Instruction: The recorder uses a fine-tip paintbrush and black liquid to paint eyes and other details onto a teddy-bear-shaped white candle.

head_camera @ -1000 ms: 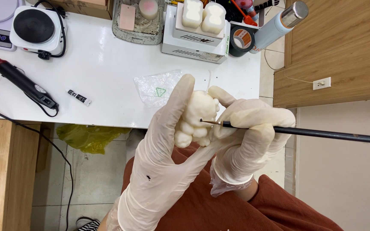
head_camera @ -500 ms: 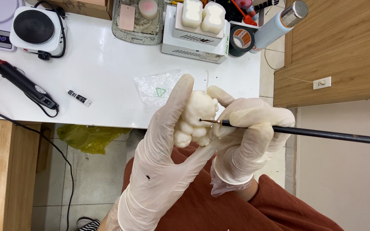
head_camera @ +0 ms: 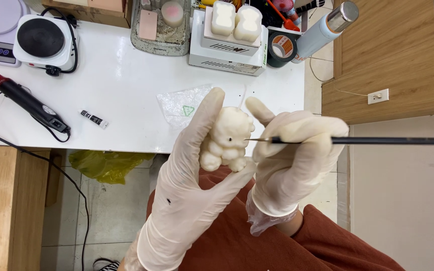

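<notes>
White table — hotplate; heat gun

Bare table surface lies between heat gun and plastic bag. Hotplate, tray and white box block the far edge.

1. The thin black-handled brush in the gloved right hand has drawn slightly away, so its fine tip now sits just right of the small cream wax bear figure.
2. A small dark dot now shows on the figure's face.
</notes>
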